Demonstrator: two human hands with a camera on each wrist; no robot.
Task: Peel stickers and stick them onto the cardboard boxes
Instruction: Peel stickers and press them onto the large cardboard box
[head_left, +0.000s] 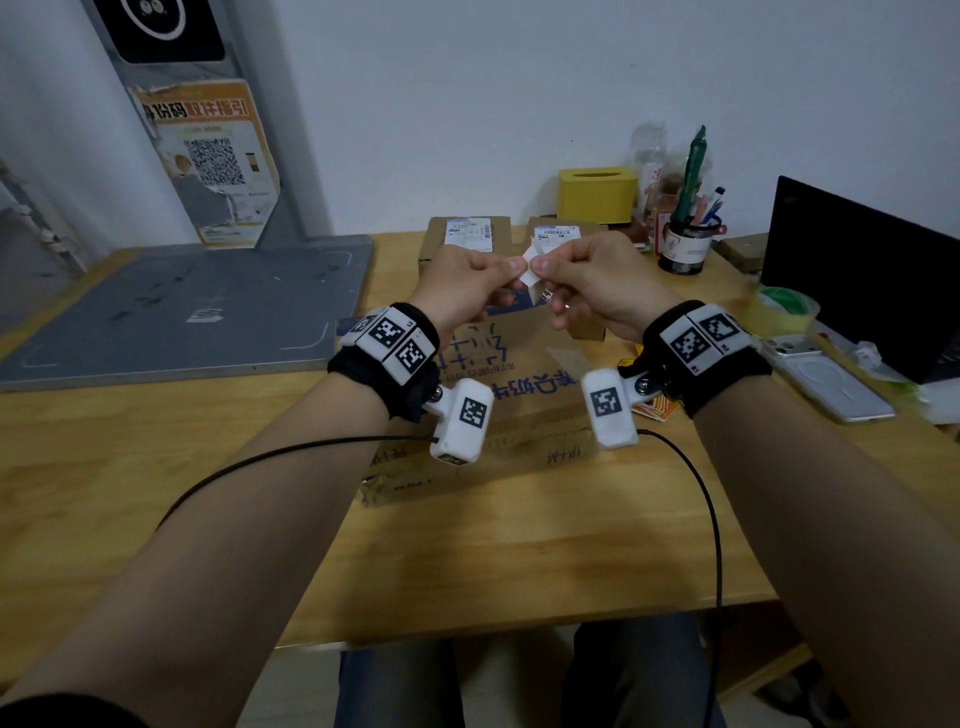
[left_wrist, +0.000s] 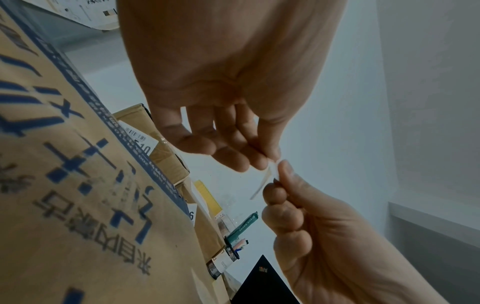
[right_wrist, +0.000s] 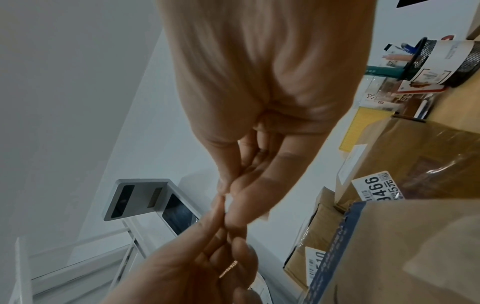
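Hanging in the air between the two hands, a small white paper sticker sheet (head_left: 531, 264) is being pinched from both sides: the left hand (head_left: 466, 291) is gripping its left edge between thumb and forefinger, and the right hand (head_left: 592, 285) is gripping its right edge the same way, with the thumb tips almost touching. The sheet is looking thin and creased, with one corner sticking up above the thumbs and a lower flap drooping below them; in the left wrist view it is showing as a narrow pale strip (left_wrist: 267, 176) curving away from the fingertips, and whether that strip is the sticker or its backing cannot be told. Both hands are being held above a large flat brown cardboard box with blue printed characters (head_left: 524, 384), which is lying on the light wooden table (head_left: 545, 561) directly beneath the wrists. Behind the hands, two smaller brown cardboard boxes with white shipping labels (head_left: 467, 236) are sitting side by side near the wall. Farther right, a yellow tissue box (head_left: 597, 195), a black mesh pen cup (head_left: 688, 247), a roll of tape (head_left: 784, 309), a white phone (head_left: 826, 379) and a black laptop (head_left: 862, 280) are resting on the table, and a grey flat scale platform (head_left: 182, 312) is lying at the left.
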